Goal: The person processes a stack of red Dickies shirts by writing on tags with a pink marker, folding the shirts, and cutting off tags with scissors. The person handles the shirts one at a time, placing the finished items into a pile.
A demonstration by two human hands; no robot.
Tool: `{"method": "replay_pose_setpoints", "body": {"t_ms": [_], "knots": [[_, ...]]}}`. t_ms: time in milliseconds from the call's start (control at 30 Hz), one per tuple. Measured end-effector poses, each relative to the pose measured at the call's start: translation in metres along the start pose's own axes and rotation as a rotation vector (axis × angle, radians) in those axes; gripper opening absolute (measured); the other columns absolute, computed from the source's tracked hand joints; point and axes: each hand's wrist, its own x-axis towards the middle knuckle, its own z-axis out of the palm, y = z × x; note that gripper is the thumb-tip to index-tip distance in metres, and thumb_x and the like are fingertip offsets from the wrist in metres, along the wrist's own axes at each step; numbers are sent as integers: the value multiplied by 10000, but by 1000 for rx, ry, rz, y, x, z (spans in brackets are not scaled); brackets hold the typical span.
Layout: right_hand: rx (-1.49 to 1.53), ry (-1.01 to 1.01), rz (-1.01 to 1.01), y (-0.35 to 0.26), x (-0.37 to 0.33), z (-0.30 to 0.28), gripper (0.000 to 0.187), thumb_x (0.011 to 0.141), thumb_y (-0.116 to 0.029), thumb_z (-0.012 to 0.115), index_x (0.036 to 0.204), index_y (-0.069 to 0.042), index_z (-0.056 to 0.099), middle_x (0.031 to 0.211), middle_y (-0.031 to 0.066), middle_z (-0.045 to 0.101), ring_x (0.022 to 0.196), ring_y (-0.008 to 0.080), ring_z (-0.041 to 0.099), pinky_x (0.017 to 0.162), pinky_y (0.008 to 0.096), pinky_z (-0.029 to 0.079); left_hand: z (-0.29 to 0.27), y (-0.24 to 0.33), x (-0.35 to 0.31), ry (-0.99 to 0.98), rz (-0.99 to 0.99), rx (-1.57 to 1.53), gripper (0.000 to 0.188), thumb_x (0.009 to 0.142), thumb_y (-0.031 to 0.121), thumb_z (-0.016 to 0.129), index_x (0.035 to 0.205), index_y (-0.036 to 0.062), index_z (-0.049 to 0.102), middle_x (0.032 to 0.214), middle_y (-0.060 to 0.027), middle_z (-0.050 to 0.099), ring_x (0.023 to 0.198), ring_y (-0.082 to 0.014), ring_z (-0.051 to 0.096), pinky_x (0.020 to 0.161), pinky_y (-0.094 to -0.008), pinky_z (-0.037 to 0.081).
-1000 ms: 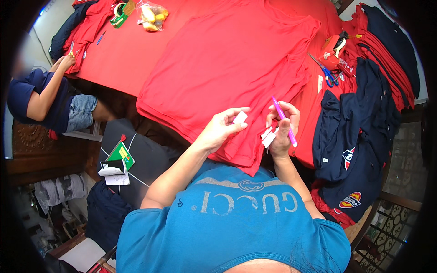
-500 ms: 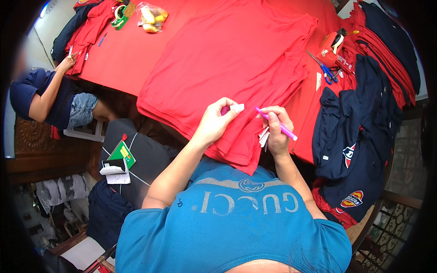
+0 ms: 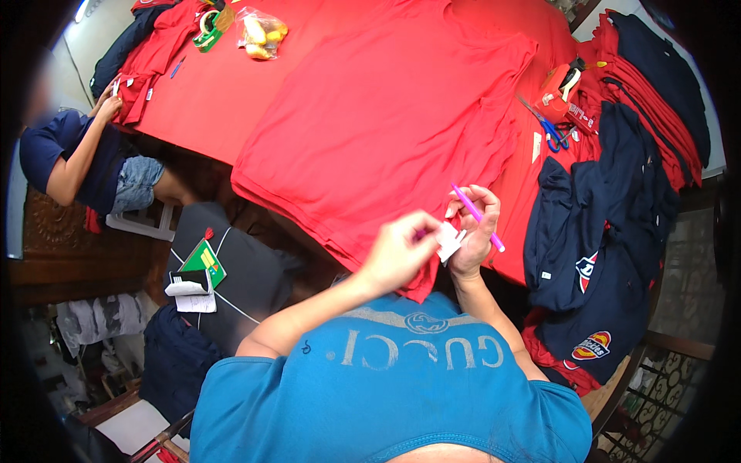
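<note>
Several red sleeveless shirts (image 3: 370, 116) lie stacked in front of me, their lower corner hanging over the table's near edge. Above that corner, my right hand (image 3: 477, 235) holds a slim pink pen (image 3: 472, 207) slanted between its fingers. The same hand carries small white fabric labels (image 3: 448, 241) against its palm. My left hand (image 3: 403, 248), slightly blurred, reaches across and pinches at these labels with thumb and forefinger. Which label it grips, and how many lie beneath, I cannot tell.
Blue-handled scissors (image 3: 553, 135) and a red tape dispenser (image 3: 557, 91) lie to the right, beside folded garments (image 3: 656, 85) and draped navy shirts (image 3: 598, 216). A bag of yellow spools (image 3: 261, 35) and a green tape dispenser (image 3: 207, 31) lie at the back. Another person (image 3: 73, 154) works at left.
My left hand has moved right and down, from above the shirts to the labels in my right hand. The right hand has turned more open, tilting the pen steeper. The other person's hands shifted slightly.
</note>
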Motion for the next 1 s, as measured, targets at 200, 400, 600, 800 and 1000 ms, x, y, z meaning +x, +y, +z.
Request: {"method": "replay_pose_setpoints", "body": {"t_ms": [200, 400, 600, 800, 1000], "knots": [[-78, -96, 177, 3, -10, -30, 793, 910, -728, 302, 1158, -10, 528, 876, 121, 644, 675, 143, 564, 589, 270, 455, 15, -3, -8, -162, -28, 180, 227, 864, 81, 636, 1079, 6, 633, 897, -95, 659, 733, -121, 599, 684, -285, 494], [-59, -47, 145, 7, -20, -44, 791, 940, -698, 246, 1116, 0, 573, 762, 95, 614, 696, 135, 523, 680, 272, 393, 12, -16, -31, -156, -4, 370, 807, 693, 279, 849, 1336, 54, 416, 1213, -161, 477, 1017, -251, 559, 848, -377, 480], [134, -32, 220, -5, -16, -23, 680, 971, -619, 320, 1138, -2, 556, 801, 106, 616, 725, 136, 551, 673, 255, 439, 14, -21, -31, -20, 316, 809, 910, 581, 306, 888, 1288, -26, 422, 1141, -189, 527, 969, -352, 557, 836, -457, 455], [183, -354, 140, -17, 21, 20, 732, 945, -631, 390, 1316, 1, 386, 1026, 136, 574, 903, 159, 587, 753, 270, 505, -25, 27, 7, 79, 6, 311, 318, 786, 88, 667, 1081, 0, 588, 931, -132, 667, 867, -182, 662, 786, -315, 510], [144, -423, -85, -31, 53, 57, 810, 896, -686, 406, 1357, -23, 352, 1122, 160, 519, 929, 207, 578, 666, 331, 581, -170, 18, 71, 93, 85, 4, 118, 856, 25, 646, 970, 2, 629, 1107, -101, 648, 1051, -142, 575, 969, -326, 431]]}}
